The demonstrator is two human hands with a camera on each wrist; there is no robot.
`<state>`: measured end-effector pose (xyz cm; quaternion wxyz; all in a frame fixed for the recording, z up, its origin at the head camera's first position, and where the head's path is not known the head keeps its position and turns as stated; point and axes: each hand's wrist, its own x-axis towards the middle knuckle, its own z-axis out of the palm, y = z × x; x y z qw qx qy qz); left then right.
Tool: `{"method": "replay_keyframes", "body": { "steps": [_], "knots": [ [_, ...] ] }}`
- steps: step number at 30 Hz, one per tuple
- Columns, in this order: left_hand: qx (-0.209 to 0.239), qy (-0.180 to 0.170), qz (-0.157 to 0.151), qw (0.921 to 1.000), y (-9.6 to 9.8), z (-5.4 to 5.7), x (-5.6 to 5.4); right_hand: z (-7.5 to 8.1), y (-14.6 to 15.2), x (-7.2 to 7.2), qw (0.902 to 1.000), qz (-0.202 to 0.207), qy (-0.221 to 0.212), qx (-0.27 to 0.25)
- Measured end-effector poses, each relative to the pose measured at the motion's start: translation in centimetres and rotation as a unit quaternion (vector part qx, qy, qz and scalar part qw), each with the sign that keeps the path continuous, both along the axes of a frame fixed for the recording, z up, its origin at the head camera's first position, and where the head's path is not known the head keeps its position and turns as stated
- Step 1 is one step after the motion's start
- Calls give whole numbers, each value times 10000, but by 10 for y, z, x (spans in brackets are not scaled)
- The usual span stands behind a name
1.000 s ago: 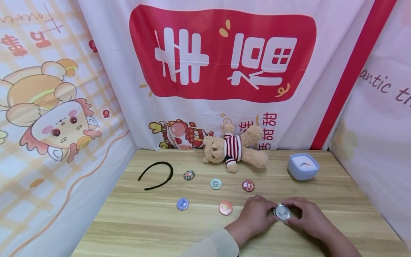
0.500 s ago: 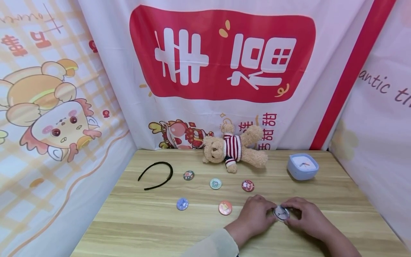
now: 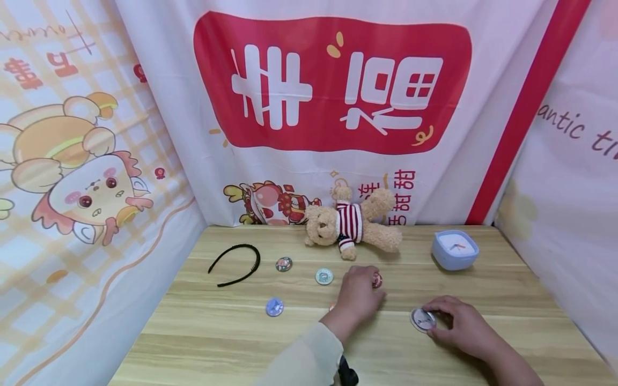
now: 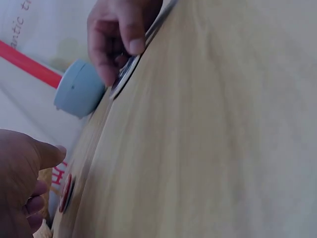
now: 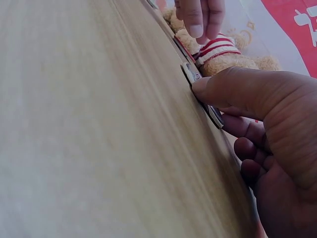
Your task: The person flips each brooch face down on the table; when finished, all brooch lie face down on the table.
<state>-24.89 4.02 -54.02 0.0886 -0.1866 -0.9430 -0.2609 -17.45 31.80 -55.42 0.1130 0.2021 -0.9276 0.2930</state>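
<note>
My right hand point(image 3: 456, 324) pinches the right edge of a round pin badge point(image 3: 423, 320), its silver back and pin facing up. In the right wrist view the thumb point(image 5: 210, 89) presses on that badge's metal back, with fingers at its far edge. My left hand point(image 3: 358, 296) hovers beside a red pin badge point(image 3: 378, 280) and partly hides it. The left wrist view has the left thumb point(image 4: 52, 154) stretched out, apart from the red badge point(image 4: 66, 193). Loosely bent left fingers point(image 5: 195, 22) hang over the red badge in the right wrist view.
Other badges lie about: mint point(image 3: 324, 276), dark green point(image 3: 284, 264), blue point(image 3: 274, 306), and an orange one point(image 3: 331, 307) mostly behind the left wrist. A teddy bear point(image 3: 352, 222) lies against the back curtain. A black headband point(image 3: 258, 260) is left; a blue clock point(image 3: 455, 250) stands right.
My left hand has let go of the silver-backed badge and moved up and left to the red badge, now covering most of the orange one. My right hand still holds the silver-backed badge.
</note>
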Motion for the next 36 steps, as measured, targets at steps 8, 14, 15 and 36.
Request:
{"method": "replay_keyframes", "body": {
  "steps": [8,14,15,36],
  "knots": [
    [487,-515,248,9972,-11,-7,-17,1,1,1,9999,-26,-125,8],
    [251,-502,255,9981,-13,-12,-25,1,0,2,9999,-64,-91,39],
    [202,-498,249,9982,-13,-12,-25,1,0,2,9999,-74,-104,43],
    [-55,-704,-604,9957,-20,-4,-4,0,1,1,9993,-180,-255,207]
  ]
}}
